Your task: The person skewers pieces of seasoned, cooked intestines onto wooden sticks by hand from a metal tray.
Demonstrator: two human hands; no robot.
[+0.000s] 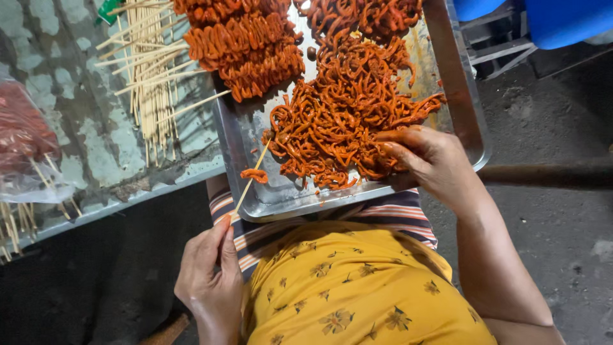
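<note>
Hands: left (207,275) apparently pinches skewer (250,180); right (428,160) touches meat (338,121).

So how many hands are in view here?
2. The left hand is at lower left, holding a bamboo skewer with one orange piece on it. The right hand rests on the loose orange strips in the metal tray.

Bamboo skewer (250,181) slanted, one orange strip (254,175) threaded, over tray edge
</note>
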